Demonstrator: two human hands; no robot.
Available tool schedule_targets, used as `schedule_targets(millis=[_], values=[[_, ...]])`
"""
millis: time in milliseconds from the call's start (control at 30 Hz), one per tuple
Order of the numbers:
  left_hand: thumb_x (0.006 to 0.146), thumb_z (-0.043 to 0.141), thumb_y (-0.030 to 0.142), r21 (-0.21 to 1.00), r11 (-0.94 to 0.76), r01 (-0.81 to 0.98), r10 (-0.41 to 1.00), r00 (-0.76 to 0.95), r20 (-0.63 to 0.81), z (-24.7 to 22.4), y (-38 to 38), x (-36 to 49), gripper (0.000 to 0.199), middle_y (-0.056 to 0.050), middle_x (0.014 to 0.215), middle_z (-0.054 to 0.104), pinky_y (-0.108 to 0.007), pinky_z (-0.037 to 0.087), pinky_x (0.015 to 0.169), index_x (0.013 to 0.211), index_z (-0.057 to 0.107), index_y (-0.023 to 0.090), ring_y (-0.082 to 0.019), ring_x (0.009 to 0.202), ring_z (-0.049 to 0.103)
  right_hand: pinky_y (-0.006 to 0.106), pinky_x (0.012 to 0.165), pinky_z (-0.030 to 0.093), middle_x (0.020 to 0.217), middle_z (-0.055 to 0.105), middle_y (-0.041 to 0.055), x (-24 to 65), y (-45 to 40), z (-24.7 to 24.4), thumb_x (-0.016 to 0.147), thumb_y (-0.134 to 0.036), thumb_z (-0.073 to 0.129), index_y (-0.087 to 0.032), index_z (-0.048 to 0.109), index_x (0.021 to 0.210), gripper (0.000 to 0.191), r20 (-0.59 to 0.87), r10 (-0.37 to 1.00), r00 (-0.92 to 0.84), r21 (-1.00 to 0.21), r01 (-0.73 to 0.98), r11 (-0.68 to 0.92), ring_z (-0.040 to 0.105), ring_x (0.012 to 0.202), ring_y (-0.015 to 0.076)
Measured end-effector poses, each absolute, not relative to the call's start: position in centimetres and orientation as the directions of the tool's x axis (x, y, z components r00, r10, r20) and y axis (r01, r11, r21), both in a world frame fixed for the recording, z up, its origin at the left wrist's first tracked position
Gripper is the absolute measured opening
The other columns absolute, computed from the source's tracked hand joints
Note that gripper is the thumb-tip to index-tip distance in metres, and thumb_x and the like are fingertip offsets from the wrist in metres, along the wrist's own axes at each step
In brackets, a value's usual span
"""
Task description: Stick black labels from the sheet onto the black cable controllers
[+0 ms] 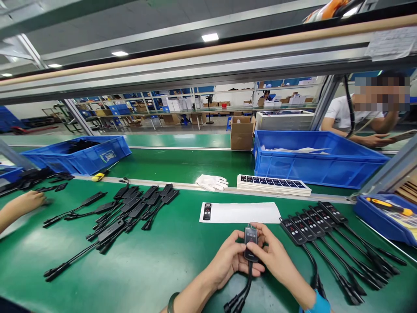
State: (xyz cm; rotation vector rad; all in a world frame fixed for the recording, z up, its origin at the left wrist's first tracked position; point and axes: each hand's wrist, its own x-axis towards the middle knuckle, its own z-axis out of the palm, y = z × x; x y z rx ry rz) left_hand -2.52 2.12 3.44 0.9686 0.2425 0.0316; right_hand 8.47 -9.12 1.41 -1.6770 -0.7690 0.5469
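We clamp both our left hand (pixel 228 258) and right hand (pixel 275 256) on one controller (pixel 250 243), pressing its label. Right of them lie six labelled controllers (pixel 312 221); left, a heap of bare controllers (pixel 130 208) waits. Ahead, the sticker sheet (pixel 241 213) is nearly empty.

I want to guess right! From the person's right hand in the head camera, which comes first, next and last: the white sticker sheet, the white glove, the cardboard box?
From the right hand:
1. White sticker sheet, just beyond it.
2. White glove, farther back, leftward.
3. Cardboard box, across the belt.
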Motion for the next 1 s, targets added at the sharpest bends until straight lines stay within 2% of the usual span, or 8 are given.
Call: schedule_targets(millis=[133, 200, 267, 333, 400, 700, 867, 1000], values=[[0.086, 0.047, 0.039, 0.814, 0.581, 0.000, 0.181, 0.975, -0.130, 3.5, 2.3, -2.4, 0.027, -0.010, 0.086, 0.068, -0.027, 0.051, 0.060, 0.101, 0.046, 0.016, -0.020, 0.071, 0.068, 0.032, 0.074, 0.053, 0.113, 0.059, 0.0059, 7.3, -9.2, 1.6, 0.065, -0.029, 0.074, -0.026, 0.034, 0.139, 0.083, -0.031, 0.815, 0.579, -0.988, 0.105, -0.112, 0.060, 0.092, 0.0218], [0.087, 0.047, 0.038, 0.815, 0.580, -0.002, 0.200, 0.970, -0.139, 3.5, 2.3, -2.3, 0.028, -0.008, 0.081, 0.068, -0.025, 0.050, 0.059, 0.103, 0.045, 0.016, -0.018, 0.070, 0.068, 0.033, 0.078, 0.053, 0.123, 0.055, 0.0080, 7.2, -9.2, 1.8, 0.066, -0.031, 0.074, -0.025, 0.024, 0.145, 0.094, -0.054, 0.849, 0.525, -0.996, 0.038, -0.087, 0.061, 0.095, 0.0220], [0.087, 0.049, 0.040, 0.830, 0.557, 0.009, 0.227, 0.960, -0.163, 3.4, 2.2, -2.2, 0.029, -0.007, 0.081, 0.067, -0.025, 0.051, 0.060, 0.104, 0.044, 0.017, -0.017, 0.067, 0.068, 0.034, 0.085, 0.051, 0.128, 0.055, 0.0092, 7.3, -9.2, 1.9, 0.076, -0.039, 0.066, -0.023, 0.025, 0.145, 0.082, -0.022, 0.853, 0.521, -0.996, 0.062, -0.064, 0.060, 0.099, 0.0222], [0.085, 0.053, 0.044, 0.862, 0.507, 0.029, 0.264, 0.946, -0.187, 3.1, 2.0, -2.1, 0.035, -0.005, 0.082, 0.067, -0.027, 0.052, 0.060, 0.105, 0.043, 0.017, -0.016, 0.064, 0.068, 0.036, 0.095, 0.045, 0.130, 0.055, 0.0087, 7.5, -9.1, 1.7, 0.087, -0.046, 0.050, -0.022, 0.037, 0.141, 0.061, 0.041, 0.825, 0.564, -0.985, 0.160, -0.061, 0.057, 0.110, 0.0230], [0.082, 0.056, 0.048, 0.891, 0.452, 0.040, 0.288, 0.939, -0.188, 2.8, 1.8, -2.0, 0.040, -0.004, 0.082, 0.066, -0.028, 0.053, 0.058, 0.105, 0.041, 0.018, -0.016, 0.059, 0.067, 0.036, 0.101, 0.040, 0.131, 0.055, 0.0079, 7.7, -9.0, 1.3, 0.091, -0.046, 0.041, -0.022, 0.045, 0.136, 0.052, 0.104, 0.788, 0.607, -0.963, 0.259, -0.073, 0.052, 0.118, 0.0232], [0.080, 0.057, 0.052, 0.917, 0.398, 0.027, 0.300, 0.941, -0.158, 2.5, 1.9, -1.7, 0.044, -0.004, 0.085, 0.067, -0.025, 0.050, 0.054, 0.102, 0.040, 0.019, -0.016, 0.060, 0.067, 0.034, 0.095, 0.047, 0.127, 0.060, 0.0081, 7.3, -8.4, 2.2, 0.092, -0.035, 0.041, -0.020, 0.051, 0.132, 0.045, 0.276, 0.749, 0.603, -0.856, 0.508, -0.093, 0.057, 0.114, 0.0231], [0.080, 0.059, 0.051, 0.904, 0.428, -0.012, 0.312, 0.940, -0.135, 2.6, 1.9, -1.5, 0.048, -0.009, 0.096, 0.067, -0.032, 0.052, 0.065, 0.110, 0.041, 0.019, -0.020, 0.073, 0.068, 0.034, 0.088, 0.052, 0.121, 0.062, 0.0085, 6.9, -8.4, 2.2, 0.092, -0.035, 0.040, -0.021, 0.045, 0.137, 0.047, 0.265, 0.721, 0.640, -0.858, 0.499, -0.127, 0.061, 0.104, 0.0230], [0.085, 0.048, 0.058, 0.837, 0.539, -0.093, 0.245, 0.968, -0.050, 2.7, 2.3, -1.5, 0.064, -0.012, 0.105, 0.066, -0.040, 0.048, 0.081, 0.133, 0.027, 0.021, -0.024, 0.092, 0.066, 0.035, 0.087, 0.052, 0.123, 0.058, 0.0100, 6.9, -8.6, 2.3, 0.088, -0.034, 0.047, -0.021, 0.039, 0.141, 0.055, 0.360, 0.699, 0.618, -0.750, 0.637, -0.177, 0.057, 0.110, 0.0244]])
